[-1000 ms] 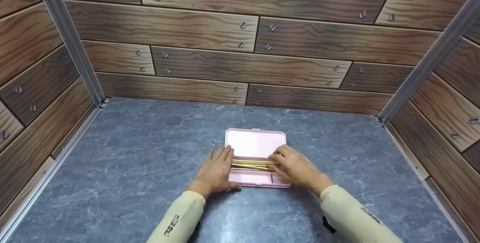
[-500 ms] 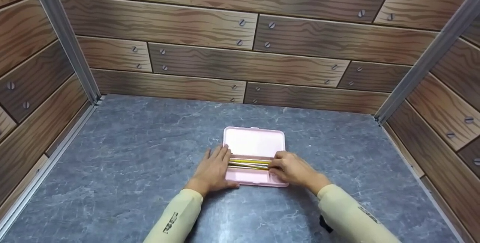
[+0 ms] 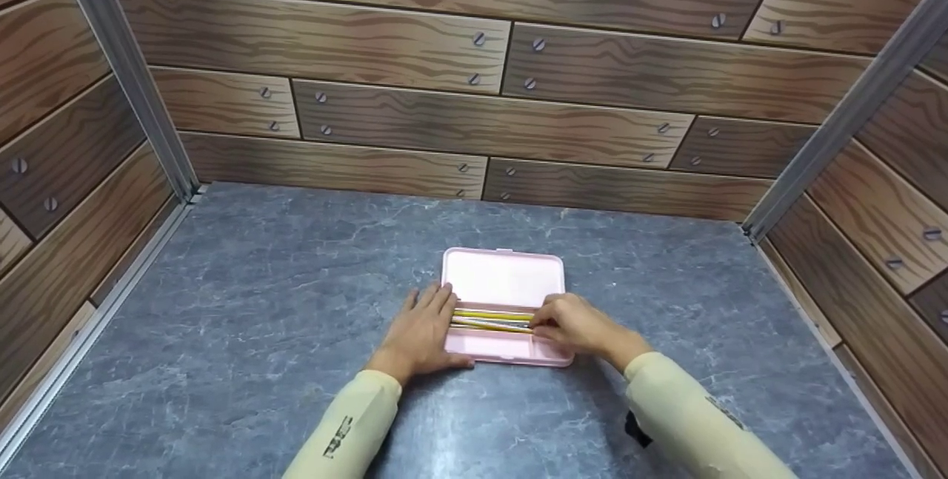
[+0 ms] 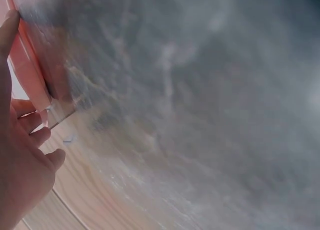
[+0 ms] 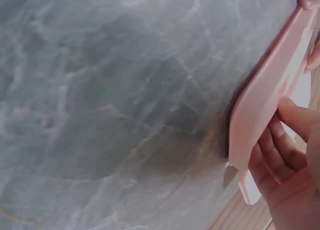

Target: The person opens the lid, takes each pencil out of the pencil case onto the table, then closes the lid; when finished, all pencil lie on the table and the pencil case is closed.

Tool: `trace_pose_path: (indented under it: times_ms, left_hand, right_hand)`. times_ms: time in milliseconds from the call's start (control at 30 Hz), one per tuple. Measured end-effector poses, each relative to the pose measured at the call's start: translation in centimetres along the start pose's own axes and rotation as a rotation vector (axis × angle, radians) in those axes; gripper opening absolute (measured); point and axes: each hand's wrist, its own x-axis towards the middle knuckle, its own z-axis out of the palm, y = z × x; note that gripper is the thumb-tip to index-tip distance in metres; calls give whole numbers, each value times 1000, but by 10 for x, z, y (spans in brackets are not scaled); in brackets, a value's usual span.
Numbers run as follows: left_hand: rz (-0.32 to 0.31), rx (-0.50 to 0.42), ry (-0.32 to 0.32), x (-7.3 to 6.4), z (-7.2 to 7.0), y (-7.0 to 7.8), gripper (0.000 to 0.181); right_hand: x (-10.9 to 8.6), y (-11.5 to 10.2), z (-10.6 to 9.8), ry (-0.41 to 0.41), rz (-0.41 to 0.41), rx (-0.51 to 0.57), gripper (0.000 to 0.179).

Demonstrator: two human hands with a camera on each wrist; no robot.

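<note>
A grey, marble-patterned tabletop (image 3: 296, 279) bears an open, pale pink, rectangular plastic case (image 3: 503, 275). The left hand (image 3: 418, 331) rests straight fingers along its left edge. The right hand (image 3: 581, 323) bends its fingers over the right side; whether they grip anything, I cannot tell. Thin yellow sticks (image 3: 492, 314) lie inside, between the hands.

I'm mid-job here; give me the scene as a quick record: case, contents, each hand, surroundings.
Case: pale pink rectangular plastic case, open, its lid on the far side
Contents: slender yellow and pale pencil-like sticks, lying lengthwise in the compartment nearest the lid
Left hand: rests at the case's left end, thumb by the near edge
Right hand: over the right end, fingers bent at the sticks; grip hidden
Surroundings: grey marble-patterned tabletop, brown wood-plank-patterned walls
</note>
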Motion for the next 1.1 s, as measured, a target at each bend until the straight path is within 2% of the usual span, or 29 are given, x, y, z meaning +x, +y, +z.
trace_pose_path:
  times_ms: [533,800,1100]
  left_hand:
    - [-25,-27,-10,3,-5,3,110]
    - [-38,-39,-26,3,-5,4,111]
    - [-45,-23,-20,2,-3,3,111]
  right_hand:
    - [6,-1,-8,-67,24,47,4]
    - [8,-4,-11,-108,77,93,4]
    - [8,-4,-8,-106,49,63,6]
